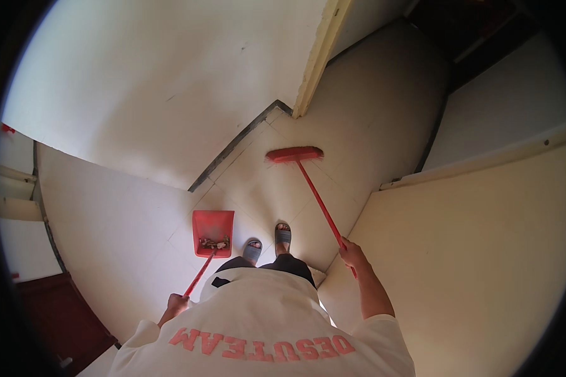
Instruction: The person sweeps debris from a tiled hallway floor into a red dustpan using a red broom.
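Observation:
My right hand (352, 254) grips the red handle of a broom (295, 154), whose red head with bristles is out in front of my feet on the pale tiled floor (264, 188). The end of the handle sticks out below my fist. At the lower left, my left hand (177, 302) is closed around the upper end of a long-handled red dustpan (213, 226). The dustpan stands left of my feet, and some debris (217, 243) lies in it near the handle side. Broom and dustpan are apart.
My feet, in grey slide sandals (283, 234), stand between the two tools. A white wall (170, 94) with a dark baseboard (240, 143) ends at a cream door frame (317, 56) ahead. A cream wall (453, 264) rises on the right. A dark red door (66, 320) is at lower left.

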### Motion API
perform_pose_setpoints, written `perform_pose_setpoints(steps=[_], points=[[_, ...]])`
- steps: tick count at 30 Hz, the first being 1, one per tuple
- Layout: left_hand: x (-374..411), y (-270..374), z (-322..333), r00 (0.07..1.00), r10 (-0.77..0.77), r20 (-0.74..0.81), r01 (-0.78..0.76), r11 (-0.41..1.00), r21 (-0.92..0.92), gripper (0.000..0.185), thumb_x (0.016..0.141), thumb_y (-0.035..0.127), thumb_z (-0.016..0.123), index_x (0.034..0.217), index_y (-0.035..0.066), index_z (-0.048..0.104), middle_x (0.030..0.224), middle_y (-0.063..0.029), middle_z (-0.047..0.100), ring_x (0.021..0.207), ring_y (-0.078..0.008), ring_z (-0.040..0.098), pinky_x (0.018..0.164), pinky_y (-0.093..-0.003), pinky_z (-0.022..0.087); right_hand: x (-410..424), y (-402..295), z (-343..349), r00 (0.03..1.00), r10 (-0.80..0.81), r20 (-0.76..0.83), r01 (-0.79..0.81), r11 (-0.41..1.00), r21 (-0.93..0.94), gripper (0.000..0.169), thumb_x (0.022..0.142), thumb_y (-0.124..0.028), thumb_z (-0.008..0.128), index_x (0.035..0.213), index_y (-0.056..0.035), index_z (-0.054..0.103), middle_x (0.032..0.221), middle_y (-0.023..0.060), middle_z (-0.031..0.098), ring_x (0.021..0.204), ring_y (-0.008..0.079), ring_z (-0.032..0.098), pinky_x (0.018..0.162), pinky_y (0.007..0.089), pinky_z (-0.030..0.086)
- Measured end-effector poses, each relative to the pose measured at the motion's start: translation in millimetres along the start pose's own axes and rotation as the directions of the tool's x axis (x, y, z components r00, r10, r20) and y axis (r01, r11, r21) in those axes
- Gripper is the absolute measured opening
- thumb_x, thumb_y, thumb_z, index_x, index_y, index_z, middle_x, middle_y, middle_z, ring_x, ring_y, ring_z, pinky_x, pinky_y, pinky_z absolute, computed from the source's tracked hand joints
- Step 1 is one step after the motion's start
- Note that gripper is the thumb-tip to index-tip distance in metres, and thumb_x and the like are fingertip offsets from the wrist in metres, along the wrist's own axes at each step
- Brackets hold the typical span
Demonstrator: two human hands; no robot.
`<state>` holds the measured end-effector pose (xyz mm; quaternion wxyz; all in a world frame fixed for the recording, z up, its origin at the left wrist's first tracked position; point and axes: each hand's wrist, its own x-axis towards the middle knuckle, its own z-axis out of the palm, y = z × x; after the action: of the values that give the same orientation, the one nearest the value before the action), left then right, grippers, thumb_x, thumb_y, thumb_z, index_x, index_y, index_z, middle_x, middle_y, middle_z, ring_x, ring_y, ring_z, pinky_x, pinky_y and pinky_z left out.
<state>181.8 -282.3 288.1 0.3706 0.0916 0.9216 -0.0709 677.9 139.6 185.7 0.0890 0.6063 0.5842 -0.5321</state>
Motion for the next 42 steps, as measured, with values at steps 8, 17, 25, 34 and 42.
perform_pose_setpoints(steps=[8,17,25,34,42], points=[[-6,11,46,0.979,-0.176,0.099,0.199,0.926,-0.320,0.033,0.087,0.026,0.065,0.079,-0.006,0.066,0.056,-0.0076,0.058,0.040,-0.0164,0.050,0.037,-0.0346,0.038,-13,-61,-54,0.999,-0.050,-0.010,0.051,0.983,0.179,0.059,0.083,-0.004,0.056,0.140,-0.0139,0.045,0.063,0.0051,0.056,0.042,0.0142,0.049,0.039,0.0308,0.042],[-35,-36,134,0.974,-0.176,0.142,0.226,0.789,-0.571,0.032,0.086,0.025,0.066,0.084,-0.007,0.068,0.057,-0.0066,0.059,0.041,-0.0161,0.050,0.040,-0.0339,0.038,53,-96,-76,0.985,-0.168,-0.026,0.170,0.955,0.244,0.048,0.084,0.000,0.051,0.132,-0.0076,0.051,0.057,0.0035,0.050,0.038,0.0132,0.045,0.034,0.0299,0.036],[-77,-50,172,0.967,-0.241,0.086,0.253,0.854,-0.455,0.030,0.082,0.027,0.065,0.088,-0.002,0.072,0.072,-0.0163,0.068,0.065,-0.0256,0.066,0.061,-0.0383,0.051,107,-160,46,0.993,-0.111,-0.037,0.117,0.957,0.267,0.032,0.081,0.000,0.050,0.113,0.0015,0.047,0.062,0.0075,0.050,0.045,0.0169,0.050,0.037,0.0334,0.043],[-96,-78,191,0.957,-0.283,0.057,0.280,0.862,-0.424,0.036,0.081,0.032,0.062,0.093,-0.001,0.072,0.081,-0.0212,0.069,0.076,-0.0319,0.069,0.070,-0.0409,0.054,-75,-154,94,0.945,-0.072,0.320,0.079,0.997,-0.008,0.072,0.081,-0.004,0.053,0.148,-0.0081,0.026,0.067,0.0058,0.052,0.047,0.0160,0.050,0.039,0.0308,0.046],[-80,-109,225,0.907,-0.393,0.153,0.406,0.717,-0.566,0.035,0.082,0.028,0.062,0.094,-0.004,0.071,0.076,-0.0198,0.069,0.071,-0.0296,0.068,0.064,-0.0397,0.053,-129,-205,17,0.923,0.064,0.379,-0.086,0.995,0.040,0.057,0.086,-0.007,0.055,0.142,-0.0129,0.043,0.061,0.0015,0.051,0.040,0.0109,0.045,0.035,0.0270,0.038]])
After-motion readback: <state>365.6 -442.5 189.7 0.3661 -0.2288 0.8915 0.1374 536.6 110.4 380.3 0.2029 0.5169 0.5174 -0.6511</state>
